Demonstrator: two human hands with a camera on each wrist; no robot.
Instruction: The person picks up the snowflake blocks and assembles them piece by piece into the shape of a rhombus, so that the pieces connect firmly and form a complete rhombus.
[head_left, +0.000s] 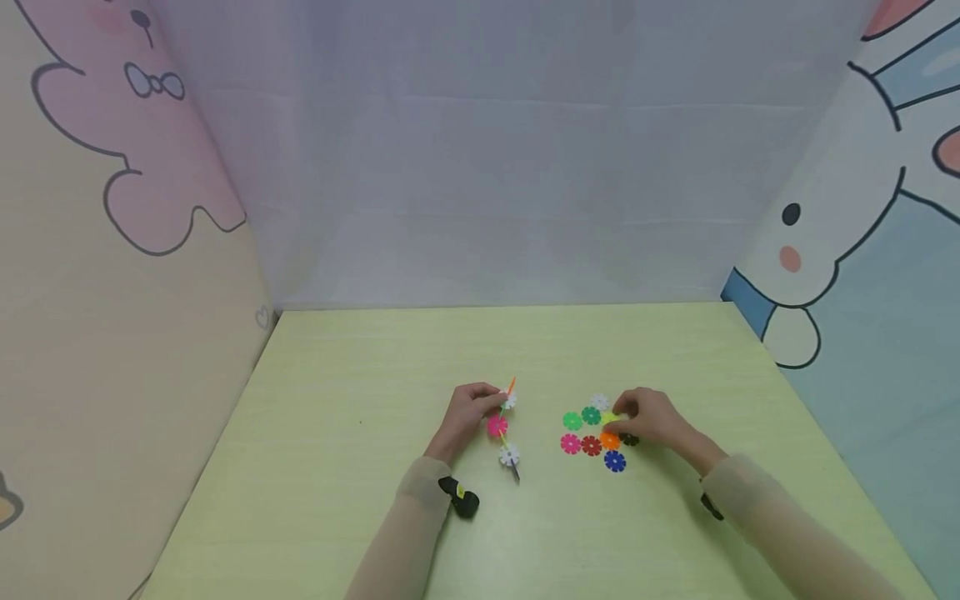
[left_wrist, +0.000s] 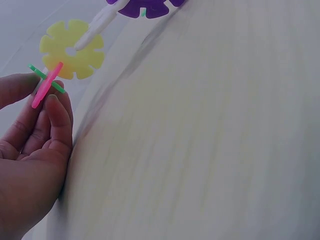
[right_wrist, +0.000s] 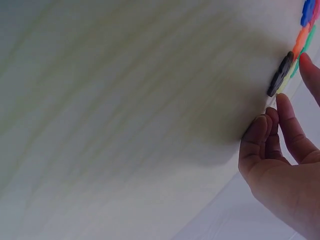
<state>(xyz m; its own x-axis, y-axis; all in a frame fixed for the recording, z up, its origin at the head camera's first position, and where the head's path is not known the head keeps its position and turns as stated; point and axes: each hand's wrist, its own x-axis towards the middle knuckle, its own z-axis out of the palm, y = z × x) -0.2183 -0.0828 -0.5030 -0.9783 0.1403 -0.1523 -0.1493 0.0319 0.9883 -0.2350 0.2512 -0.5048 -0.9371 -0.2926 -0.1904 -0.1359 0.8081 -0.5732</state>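
Over the pale table [head_left: 337, 375] the right hand [head_left: 654, 418] arches, perhaps touching discs [head_left: 592, 447].

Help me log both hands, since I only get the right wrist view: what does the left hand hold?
Observer: In the head view, the left hand holds a chain of interlocked flower-shaped discs.

Operator: Which colours sit between its fingers?

Observer: The left wrist view shows a pink disc crossed by a green disc.

Operator: And where is that chain relative to the flat discs on my side?

Observer: The head view puts it to the left of the flat discs by the right hand, with bare tabletop between.
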